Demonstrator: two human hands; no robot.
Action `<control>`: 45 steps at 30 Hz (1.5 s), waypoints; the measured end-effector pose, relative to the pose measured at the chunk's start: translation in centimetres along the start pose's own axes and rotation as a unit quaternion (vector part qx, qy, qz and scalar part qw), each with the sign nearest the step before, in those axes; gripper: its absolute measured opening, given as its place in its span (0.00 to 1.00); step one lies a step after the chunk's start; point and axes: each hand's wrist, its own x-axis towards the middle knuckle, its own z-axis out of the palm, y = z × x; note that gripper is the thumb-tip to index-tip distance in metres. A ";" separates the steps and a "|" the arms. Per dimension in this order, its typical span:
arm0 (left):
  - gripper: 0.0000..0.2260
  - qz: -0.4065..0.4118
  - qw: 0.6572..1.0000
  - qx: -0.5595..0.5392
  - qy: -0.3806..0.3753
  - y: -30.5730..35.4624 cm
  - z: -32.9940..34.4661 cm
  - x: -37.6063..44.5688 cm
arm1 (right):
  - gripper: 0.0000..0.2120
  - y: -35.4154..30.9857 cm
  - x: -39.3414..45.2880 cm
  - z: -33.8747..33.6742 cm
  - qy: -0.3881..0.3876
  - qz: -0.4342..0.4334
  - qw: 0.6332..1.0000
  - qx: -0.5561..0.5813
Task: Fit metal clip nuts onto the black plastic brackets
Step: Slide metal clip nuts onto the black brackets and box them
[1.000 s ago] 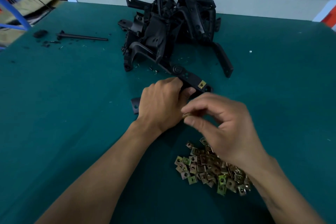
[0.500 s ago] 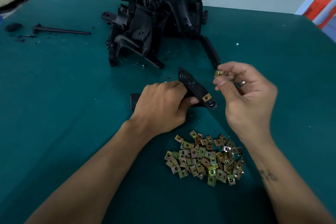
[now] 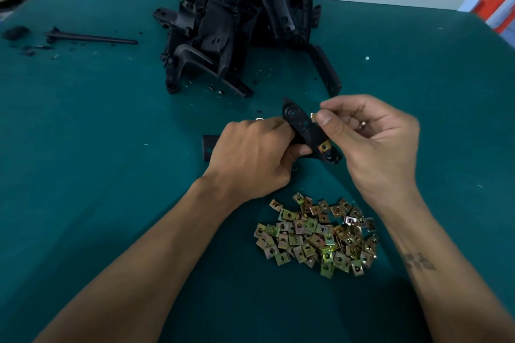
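My left hand [image 3: 252, 157] grips a black plastic bracket [image 3: 299, 124] at the middle of the green table. One brass-coloured clip nut [image 3: 324, 146] sits fitted near the bracket's lower right end. My right hand [image 3: 373, 139] pinches a second clip nut [image 3: 313, 117] between thumb and forefinger, right at the bracket's upper right edge. A heap of loose clip nuts [image 3: 316, 235] lies just below both hands.
A tangled pile of black brackets [image 3: 237, 22] fills the far middle of the green table [image 3: 97, 147]. A thin black rod [image 3: 92, 38] and dark crumbs lie at the far left. A small black piece [image 3: 207, 146] pokes out left of my left hand.
My right hand has brought the pinched clip nut leftwards and down until it meets the bracket's edge. My left hand has tilted the bracket slightly upward.
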 end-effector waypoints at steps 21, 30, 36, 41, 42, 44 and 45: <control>0.14 0.045 0.998 0.051 -0.017 0.2 -0.2 0.1 | 0.11 -0.8 -0.1 -0.5 -0.012 -0.032 0.991 -0.128; 0.10 0.044 0.997 0.067 -0.013 0.4 -0.2 0.0 | 0.11 -1.7 -0.1 -0.5 0.000 -0.014 0.995 -0.095; 0.10 0.029 0.998 0.047 -0.015 0.5 0.0 0.1 | 0.10 -1.6 -0.3 0.4 0.023 0.014 0.999 -0.041; 0.11 0.025 0.999 0.036 -0.016 0.3 -0.1 -0.1 | 0.10 -1.8 -0.4 0.7 0.029 -0.003 0.998 -0.062; 0.11 0.025 0.999 0.035 -0.018 0.3 -0.1 -0.1 | 0.11 -1.8 -0.3 0.6 0.028 -0.004 0.998 -0.064; 0.10 0.031 0.999 0.035 -0.018 0.3 0.0 -0.1 | 0.11 -1.7 -0.2 0.6 0.023 -0.003 0.997 -0.073; 0.09 0.035 0.999 0.037 -0.019 0.3 0.0 -0.1 | 0.12 -1.7 -0.1 0.5 0.018 -0.002 0.997 -0.078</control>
